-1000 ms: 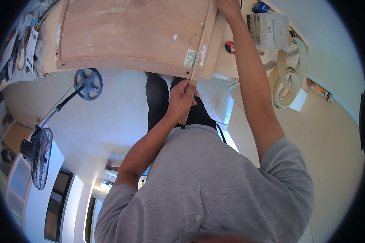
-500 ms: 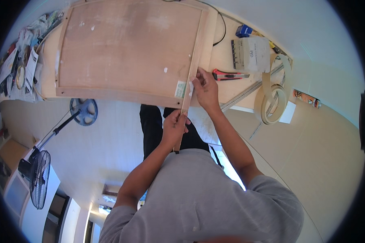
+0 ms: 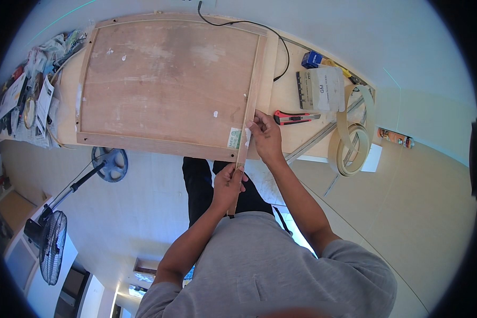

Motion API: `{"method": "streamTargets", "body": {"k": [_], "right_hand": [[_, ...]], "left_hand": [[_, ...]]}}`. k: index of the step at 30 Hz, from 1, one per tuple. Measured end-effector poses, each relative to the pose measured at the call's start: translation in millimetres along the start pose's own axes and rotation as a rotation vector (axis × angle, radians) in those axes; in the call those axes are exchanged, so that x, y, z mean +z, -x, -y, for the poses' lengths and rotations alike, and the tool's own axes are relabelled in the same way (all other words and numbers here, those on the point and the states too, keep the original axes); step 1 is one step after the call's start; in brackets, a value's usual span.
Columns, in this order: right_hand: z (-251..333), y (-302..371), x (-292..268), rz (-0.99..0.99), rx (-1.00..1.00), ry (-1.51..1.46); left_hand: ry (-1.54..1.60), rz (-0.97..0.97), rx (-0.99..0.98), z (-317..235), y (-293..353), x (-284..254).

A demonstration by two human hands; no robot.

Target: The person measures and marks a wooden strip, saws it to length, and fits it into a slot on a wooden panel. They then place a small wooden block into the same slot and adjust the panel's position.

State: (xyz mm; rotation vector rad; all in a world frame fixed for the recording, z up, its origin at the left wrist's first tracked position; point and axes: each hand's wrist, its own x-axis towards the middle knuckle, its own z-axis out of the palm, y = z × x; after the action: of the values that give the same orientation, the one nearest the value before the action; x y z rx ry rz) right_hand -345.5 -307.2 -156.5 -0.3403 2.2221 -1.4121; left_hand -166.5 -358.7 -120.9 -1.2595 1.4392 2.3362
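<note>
A framed wooden panel (image 3: 167, 79) lies flat on the workbench, its recessed face scuffed and dotted with white spots. Along its right side runs a long, narrow wooden strip (image 3: 243, 153), which juts past the near edge toward my body. My left hand (image 3: 227, 186) is closed around the jutting part, just off the panel's near right corner. Farther up, the thumb and fingers of my right hand (image 3: 266, 137) pinch the strip at the panel's right edge. A green and white label (image 3: 234, 138) sits beside it. The fingertips' exact contact is partly hidden.
Right of the panel lie a red and black utility knife (image 3: 297, 117), a box (image 3: 323, 87), a roll of edge banding (image 3: 351, 151) and metal bars (image 3: 315, 140). A black cable (image 3: 287, 50) curves behind. Cluttered bags and papers (image 3: 34, 95) lie left; a standing fan (image 3: 53, 246) is below.
The whole view has shifted, so bench and hands sit lower in the picture. My right fingers have drawn slightly closer against the strip; my left hand keeps its hold.
</note>
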Motion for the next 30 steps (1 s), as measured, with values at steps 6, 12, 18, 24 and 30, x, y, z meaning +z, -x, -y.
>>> {"method": "streamTargets", "body": {"k": [6, 12, 18, 24, 30], "right_hand": [[-2, 2, -1, 0.006, -0.001, -0.011], [3, 1, 2, -0.002, -0.018, 0.020], [-7, 1, 2, -0.009, 0.005, 0.009], [-26, -3, 11, -0.107, -0.077, -0.012], [-16, -4, 3, -0.031, 0.017, -0.124]], "left_hand": [[0.033, 0.002, 0.017, 6, -1, 0], [0.048, 0.013, 0.015, 4, -1, 0], [0.042, 0.037, -0.020, 9, -5, -4], [0.093, 0.123, 0.041, 22, -7, -16], [-0.103, 0.089, 0.111, 20, 5, -42]]}}
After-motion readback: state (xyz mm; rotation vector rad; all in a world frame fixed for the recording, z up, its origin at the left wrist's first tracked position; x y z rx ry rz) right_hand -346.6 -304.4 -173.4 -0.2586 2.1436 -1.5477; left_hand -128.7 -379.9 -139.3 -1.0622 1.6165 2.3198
